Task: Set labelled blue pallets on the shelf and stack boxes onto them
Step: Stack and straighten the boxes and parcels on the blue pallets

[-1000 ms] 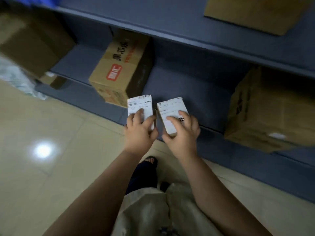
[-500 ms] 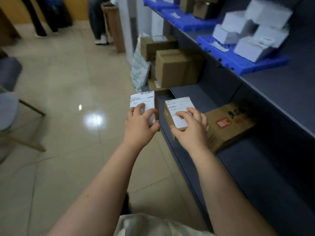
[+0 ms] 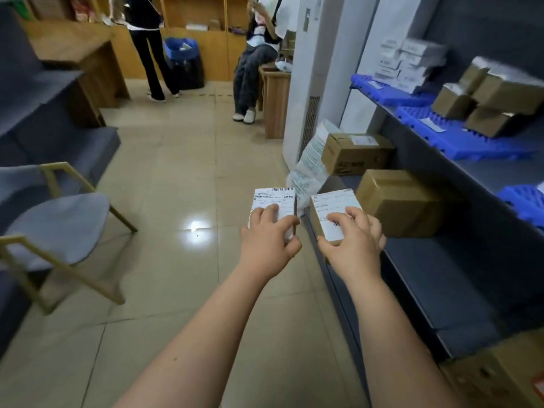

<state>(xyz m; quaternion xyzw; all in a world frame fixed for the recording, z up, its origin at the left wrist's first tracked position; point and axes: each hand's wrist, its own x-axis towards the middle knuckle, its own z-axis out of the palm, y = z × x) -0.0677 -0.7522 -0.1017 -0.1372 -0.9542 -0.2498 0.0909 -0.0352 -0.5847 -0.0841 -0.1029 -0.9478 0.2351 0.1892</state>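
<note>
I am looking down an aisle through the head camera, with a dark shelf [image 3: 485, 172] running along my right side. My left hand [image 3: 266, 245] grips a small white-labelled box [image 3: 275, 198], with the fingers [image 3: 260, 214] curled over its top and the thumb on its right edge. My right hand [image 3: 353, 245] grips a small brown box [image 3: 332, 207] with a label on top, its fingers [image 3: 350, 214] spread across the label.

The two boxes are side by side, near each other but not touching. I hold them over the floor, just off the front of the lower shelf board. Each box's long axis points away from me, roughly along the shelf front.

A blue pallet [image 3: 459, 139] lies on the upper shelf board, above and to the right of both hands, and already carries brown cartons [image 3: 500, 95]. My right hand is nearer to it. I judge the brown box should go up first, and the left hand would have to reach across afterwards.
</note>
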